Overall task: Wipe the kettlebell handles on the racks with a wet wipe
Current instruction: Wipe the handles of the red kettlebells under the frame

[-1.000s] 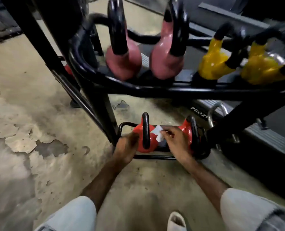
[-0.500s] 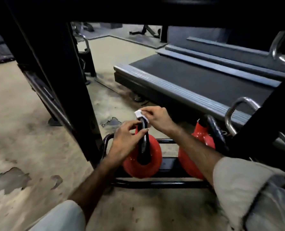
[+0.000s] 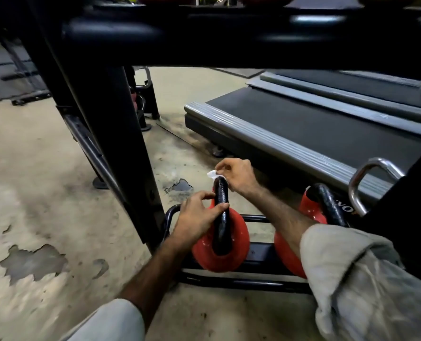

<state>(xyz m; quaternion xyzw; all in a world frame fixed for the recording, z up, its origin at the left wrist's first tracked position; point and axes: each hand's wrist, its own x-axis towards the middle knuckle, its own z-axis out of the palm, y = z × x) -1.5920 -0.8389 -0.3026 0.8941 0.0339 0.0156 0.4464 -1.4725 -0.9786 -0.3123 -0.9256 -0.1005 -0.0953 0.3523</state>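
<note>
Two red kettlebells sit on the rack's lowest shelf (image 3: 229, 283). The left kettlebell (image 3: 236, 249) has a black handle (image 3: 221, 217) standing upright. My left hand (image 3: 199, 219) grips the near side of that handle, thumb across it. My right hand (image 3: 236, 174) pinches a small white wet wipe (image 3: 212, 174) against the top far end of the same handle. The right kettlebell (image 3: 310, 205) stands beside it, partly hidden behind my right forearm and sleeve.
A thick black rack upright (image 3: 120, 148) rises just left of my hands, and a black crossbar (image 3: 229, 38) spans overhead. A treadmill deck (image 3: 303, 134) lies behind the shelf. A chrome handle (image 3: 367, 183) stands at right. The concrete floor (image 3: 44, 193) has peeling patches.
The view dropped below the upper shelf. My right hand carried the wipe from the handle's side up to its top far end. My left hand shifted from the red body onto the handle.
</note>
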